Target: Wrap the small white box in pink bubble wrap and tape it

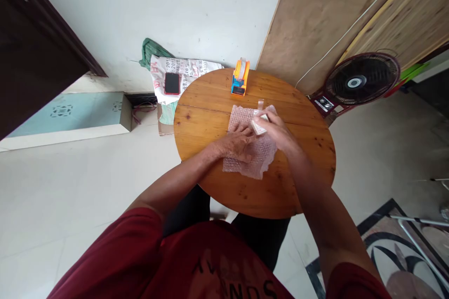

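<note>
A sheet of pinkish bubble wrap [261, 161] lies flat on the round wooden table [203, 107]. My left hand [239, 144] rests on the wrap with its fingers spread, holding nothing. Over the upper right part of the wrap, my right hand [275, 128] grips a small white box [260, 124] between thumb and fingers. Just beyond the box, a short piece of clear tape [260, 104] shows at the wrap's far edge. An orange and blue tape dispenser [240, 77] stands near the table's far edge.
Behind the table's left side, a phone [172, 83] lies on a white printed sack [159, 66], with a green bag [154, 50] behind. A round black fan [361, 79] stands at the right. A wall and a wooden board [298, 18] rise behind the table.
</note>
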A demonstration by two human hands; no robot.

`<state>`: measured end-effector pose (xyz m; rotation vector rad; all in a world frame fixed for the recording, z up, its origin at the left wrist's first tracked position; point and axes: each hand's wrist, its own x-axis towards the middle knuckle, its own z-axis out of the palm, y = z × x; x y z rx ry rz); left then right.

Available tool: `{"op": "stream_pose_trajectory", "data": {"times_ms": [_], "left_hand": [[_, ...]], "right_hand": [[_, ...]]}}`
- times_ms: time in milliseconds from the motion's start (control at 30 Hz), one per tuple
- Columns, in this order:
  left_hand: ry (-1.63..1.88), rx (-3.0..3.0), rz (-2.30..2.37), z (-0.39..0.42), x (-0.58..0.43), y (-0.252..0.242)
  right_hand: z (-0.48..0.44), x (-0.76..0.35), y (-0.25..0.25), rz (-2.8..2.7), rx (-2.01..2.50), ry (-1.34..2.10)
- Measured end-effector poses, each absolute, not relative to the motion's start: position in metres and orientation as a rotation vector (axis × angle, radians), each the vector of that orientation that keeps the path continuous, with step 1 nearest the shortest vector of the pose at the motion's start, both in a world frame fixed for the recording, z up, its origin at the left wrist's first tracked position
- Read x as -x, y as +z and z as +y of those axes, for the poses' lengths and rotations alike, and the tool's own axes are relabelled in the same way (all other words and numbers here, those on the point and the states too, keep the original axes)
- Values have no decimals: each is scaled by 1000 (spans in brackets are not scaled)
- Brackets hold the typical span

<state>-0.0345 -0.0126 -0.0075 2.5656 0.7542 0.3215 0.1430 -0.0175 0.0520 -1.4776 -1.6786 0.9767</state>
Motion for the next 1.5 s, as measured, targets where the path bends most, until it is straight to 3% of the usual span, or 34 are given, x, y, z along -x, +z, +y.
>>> {"op": "stream_pose_trajectory", "data": {"times_ms": [167, 433, 667, 1233, 1500], "left_hand": [[277, -2529, 724, -7, 35, -10], [209, -2486, 785, -3, 44, -2], [202, -2484, 780, 1, 49, -2], [184, -2499, 799, 2, 49, -3], [187, -2481, 784, 2, 50, -1]], "right_hand": [[-35, -179, 45, -1478, 1541, 1199], [-56, -180, 30, -2019, 1568, 792], [-65, -198, 18, -2014, 1431, 925], [-65, -191, 9, -2017, 1396, 788], [-61, -194, 4, -1984, 1327, 919]]}}
